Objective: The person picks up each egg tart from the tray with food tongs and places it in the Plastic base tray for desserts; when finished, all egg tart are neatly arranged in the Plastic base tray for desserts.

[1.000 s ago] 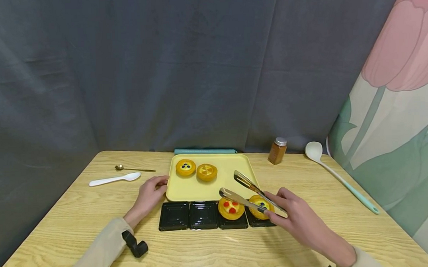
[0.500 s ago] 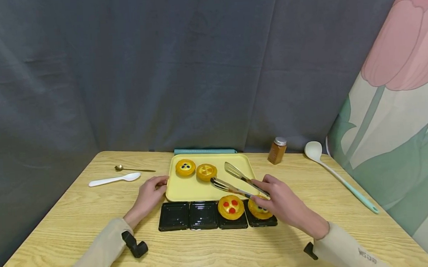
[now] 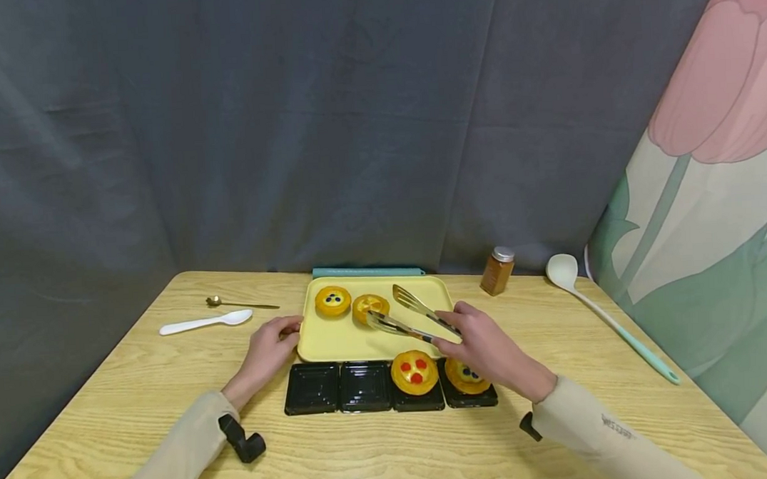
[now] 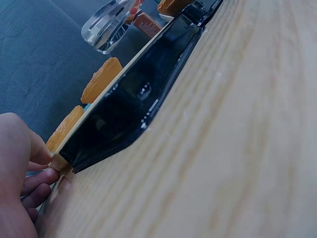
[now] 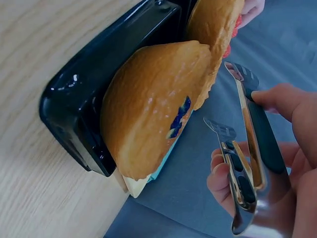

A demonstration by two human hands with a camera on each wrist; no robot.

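My right hand grips metal tongs with dark grips, thumb on one arm and fingers on the other. The tongs' tips are spread over the yellow tray. One tip overlaps the front right of the orange-topped tart; I cannot tell whether they touch. Left of it lies a blueberry tart. My left hand pinches the tray's left rim between thumb and fingers. In the black four-part container, a red-topped tart and another blueberry tart occupy the right compartments.
To the left lie a white spoon and a thin gold spoon. A teal bar runs behind the tray. At the right stand a brown jar and a long ladle lying down. A dark curtain hangs behind.
My right hand has moved the spread tongs left and away from me, from above the container's right tarts to the orange-topped tart. My left hand has stayed at the tray's rim.
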